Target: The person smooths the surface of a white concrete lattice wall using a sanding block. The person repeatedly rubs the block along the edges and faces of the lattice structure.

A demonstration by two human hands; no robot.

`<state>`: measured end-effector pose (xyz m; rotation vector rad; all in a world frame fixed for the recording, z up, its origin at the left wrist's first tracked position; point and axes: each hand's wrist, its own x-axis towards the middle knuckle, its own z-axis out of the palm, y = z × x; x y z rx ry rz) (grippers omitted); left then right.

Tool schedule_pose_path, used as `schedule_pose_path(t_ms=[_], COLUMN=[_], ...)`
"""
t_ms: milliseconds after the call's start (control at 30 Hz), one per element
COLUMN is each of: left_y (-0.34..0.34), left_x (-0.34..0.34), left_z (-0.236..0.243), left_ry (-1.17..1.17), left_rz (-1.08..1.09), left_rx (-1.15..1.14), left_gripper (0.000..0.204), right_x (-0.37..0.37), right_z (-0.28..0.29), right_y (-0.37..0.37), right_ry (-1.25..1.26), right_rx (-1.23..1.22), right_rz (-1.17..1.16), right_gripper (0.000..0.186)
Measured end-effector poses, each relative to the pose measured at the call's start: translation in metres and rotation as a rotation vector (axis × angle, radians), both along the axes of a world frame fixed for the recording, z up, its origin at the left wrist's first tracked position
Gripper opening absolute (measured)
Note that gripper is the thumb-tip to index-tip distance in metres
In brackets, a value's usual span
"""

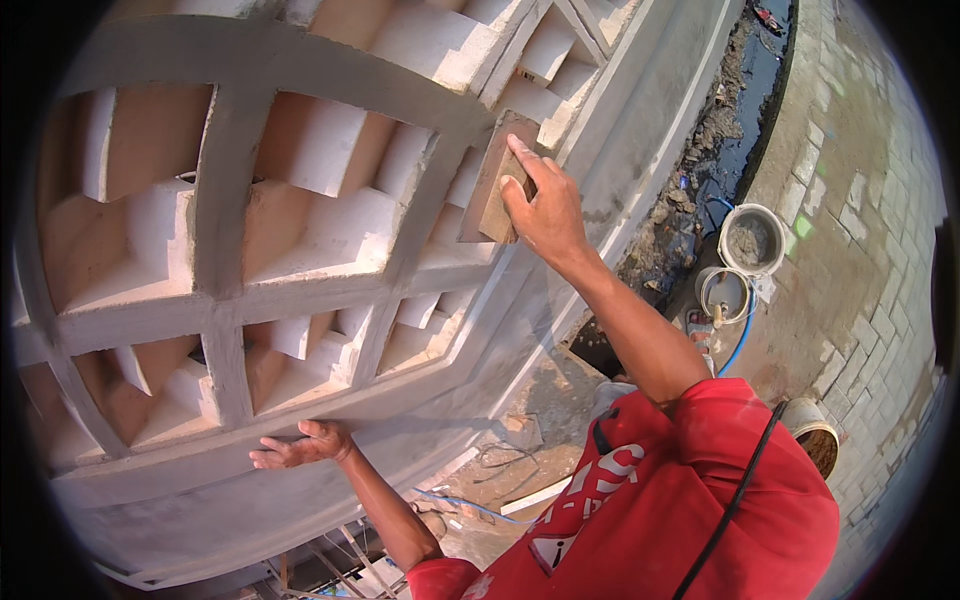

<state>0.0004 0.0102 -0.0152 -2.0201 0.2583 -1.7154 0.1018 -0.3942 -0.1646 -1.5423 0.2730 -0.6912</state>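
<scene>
My right hand [543,200] grips a rectangular float [497,222] with a wooden handle, held flat against the grey plastered edge at the right of a breeze-block lattice [240,190]. The lattice has square openings with stepped cream and pinkish pieces inside, framed by grey render. Lower left, my left hand [305,446] is open, fingers apart and slightly bent, at the plastered ledge [200,452] beneath the openings; whether it rests on it or hovers is hard to tell.
Along the wall's right runs a drain [755,95] with dark water and rubble, beside a paved path [868,250]. Two pale buckets [752,262] with grey contents, a blue hose [738,352] and a third bucket [815,450] stand there. Boards and poles lie below the wall.
</scene>
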Motion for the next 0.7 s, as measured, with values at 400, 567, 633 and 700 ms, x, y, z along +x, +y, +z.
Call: schedule_pose_path(t_ms=[400, 567, 633, 700], left_y=[0.0, 0.0, -0.002, -0.001], left_x=[-0.003, -0.003, -0.001, 0.0], left_z=[0.003, 0.002, 0.002, 0.002], left_ry=[0.06, 0.049, 0.051, 0.053], left_rz=[0.015, 0.015, 0.005, -0.003], left_rx=[-0.003, -0.03, -0.041, -0.052], left_gripper=[0.06, 0.06, 0.06, 0.06], right_x=[-0.053, -0.03, -0.021, -0.013], right_z=[-0.042, -0.092, -0.084, -0.086], right_y=[-0.042, -0.089, -0.092, -0.091], right_ry=[0.164, 0.04, 0.06, 0.104], right_rx=[1.313, 1.556, 1.507, 1.479], right_rz=[0.278, 0.718, 0.714, 0.748], right_gripper=[0.041, 0.022, 0.021, 0.021])
